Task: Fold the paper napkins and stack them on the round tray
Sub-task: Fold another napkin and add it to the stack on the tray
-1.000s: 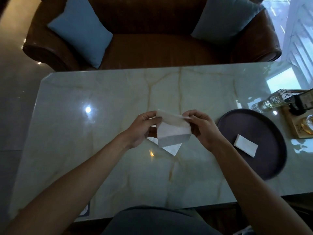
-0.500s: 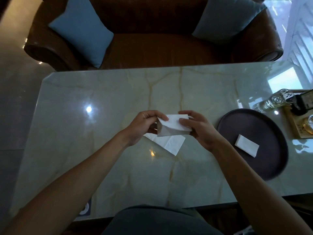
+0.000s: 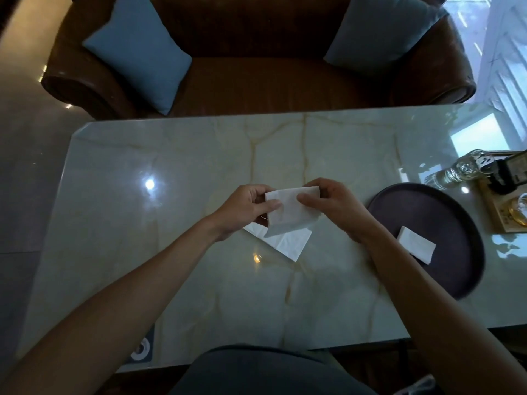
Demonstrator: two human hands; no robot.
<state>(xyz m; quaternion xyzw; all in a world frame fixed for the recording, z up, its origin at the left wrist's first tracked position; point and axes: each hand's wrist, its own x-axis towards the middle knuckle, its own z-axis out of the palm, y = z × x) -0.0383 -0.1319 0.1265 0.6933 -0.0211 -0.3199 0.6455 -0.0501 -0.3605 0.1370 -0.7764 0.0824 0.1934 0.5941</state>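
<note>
A white paper napkin (image 3: 291,213), partly folded, is held above the marble table (image 3: 176,252) between both hands. My left hand (image 3: 242,209) pinches its left edge with thumb on top, and my right hand (image 3: 336,209) pinches its right edge. Under it another white napkin (image 3: 286,242) lies flat on the table. To the right sits the dark round tray (image 3: 445,206), with one folded white napkin (image 3: 416,245) lying on it.
A clear glass bottle (image 3: 459,171) lies beyond the tray beside a wooden stand (image 3: 502,201) with dark items at the table's right edge. A brown leather sofa (image 3: 256,78) with two blue cushions stands behind the table.
The napkin in my hands has been folded down into a smaller, flatter rectangle, and both hands have shifted their pinch on its edges. The tray and its napkin have not moved.
</note>
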